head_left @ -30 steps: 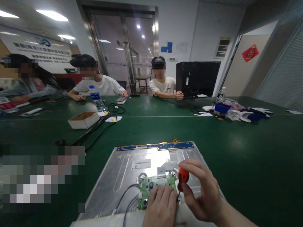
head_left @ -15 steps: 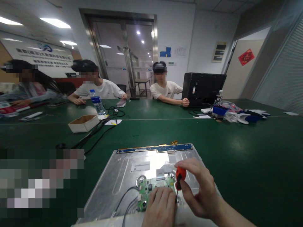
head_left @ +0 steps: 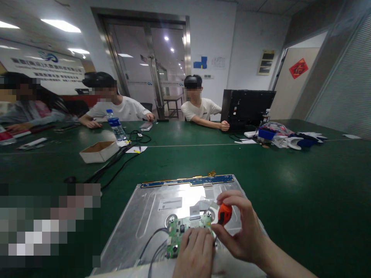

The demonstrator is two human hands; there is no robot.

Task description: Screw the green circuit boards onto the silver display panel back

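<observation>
A bare metal panel point(head_left: 145, 220) lies on the table in front of me, with a green circuit board point(head_left: 188, 224) on its near part. My left hand point(head_left: 194, 253) bears down on the circuit board, its bent fingers close together over the near right part; the thumb is hidden. In my right hand point(head_left: 242, 227), just right of the board, is a screwdriver point(head_left: 225, 214) with a red-orange and black handle, between thumb and fingers. Its shaft slants down beside my left fingers, and its tip is hidden. Black cables point(head_left: 155, 243) run from the board's left side.
A narrow blue board point(head_left: 188, 180) lies along the panel's far edge. Beyond are an open box point(head_left: 98, 152), black cables point(head_left: 116, 166), a water bottle point(head_left: 116, 125), a black monitor point(head_left: 247, 110) and a pile of gloves and bags point(head_left: 286, 139). Several people sit across the green table.
My right fingers have shifted around the screwdriver handle, which now tilts further right with its top showing more. My left hand stays on the circuit board. The view has shifted slightly.
</observation>
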